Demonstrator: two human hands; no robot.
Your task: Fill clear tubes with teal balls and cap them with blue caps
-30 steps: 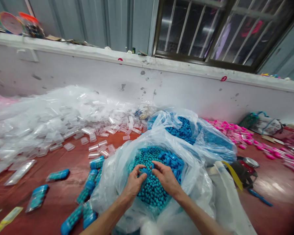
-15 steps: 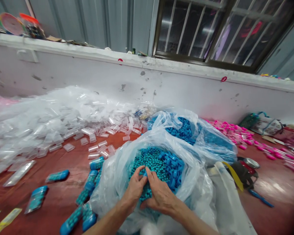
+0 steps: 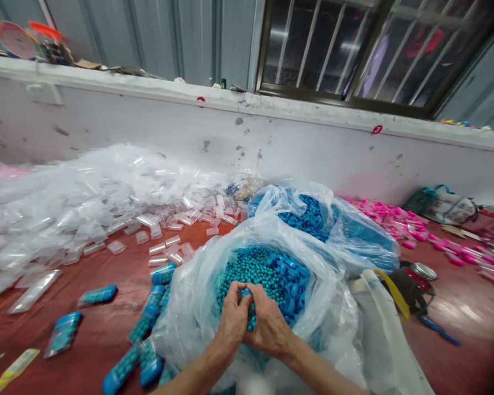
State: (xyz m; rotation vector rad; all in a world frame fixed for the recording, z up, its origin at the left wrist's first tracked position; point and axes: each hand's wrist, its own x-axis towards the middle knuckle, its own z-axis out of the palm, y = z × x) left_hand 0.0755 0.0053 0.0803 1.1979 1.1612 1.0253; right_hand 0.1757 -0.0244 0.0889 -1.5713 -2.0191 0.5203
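My left hand and my right hand meet over an open clear plastic bag. Both are closed, fingertips together around a small blue cap; whatever is below the cap is mostly hidden by my fingers. Inside the bag lie many teal beads on the left and loose blue caps on the right. Left of the bag, several clear containers filled with teal beads and closed with blue caps lie on the red table, among them one container set apart.
A big heap of clear empty containers spreads along the wall at left. Behind my bag stands another bag of blue caps. Pink pieces, a jar with a metal lid and a yellow strip lie at right.
My hands have drawn closer together, and my left hand has shifted slightly right. My fingers now close more tightly around the blue cap. The bag and the heaps stay in place.
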